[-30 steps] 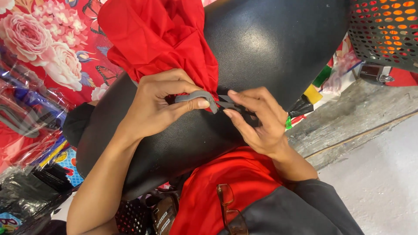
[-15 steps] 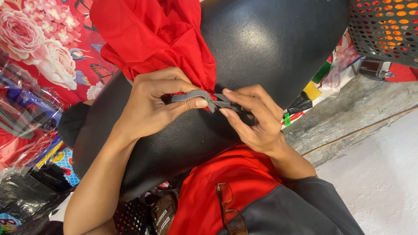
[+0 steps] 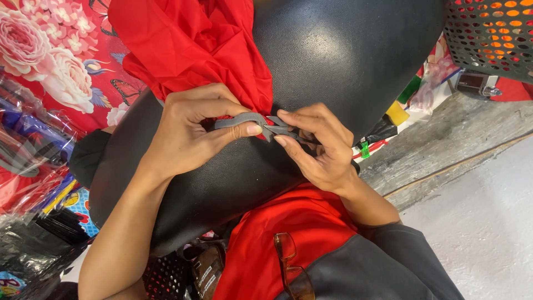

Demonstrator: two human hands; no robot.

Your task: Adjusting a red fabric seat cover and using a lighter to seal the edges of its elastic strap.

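Note:
A big black padded seat [image 3: 344, 61] fills the middle of the head view. Bunched red cloth [image 3: 194, 50] lies on it and narrows to a gathered neck between my hands. My left hand [image 3: 191, 133] pinches a grey strap [image 3: 244, 119] that wraps this neck, thumb on top. My right hand [image 3: 316, 147] grips the strap's other end just right of it, fingertips touching the left thumb. More red cloth [image 3: 288, 233] lies below the seat near my chest.
A red flowered sheet [image 3: 44, 61] and plastic-wrapped goods [image 3: 28, 161] lie at left. A black mesh basket [image 3: 494, 33] hangs top right above a concrete ledge [image 3: 444, 144]. Brown glasses [image 3: 291, 261] hang at my collar.
The view has drifted slightly. Both hands stay on the grey strap, with the fingers shifted a little closer together at the cloth's neck.

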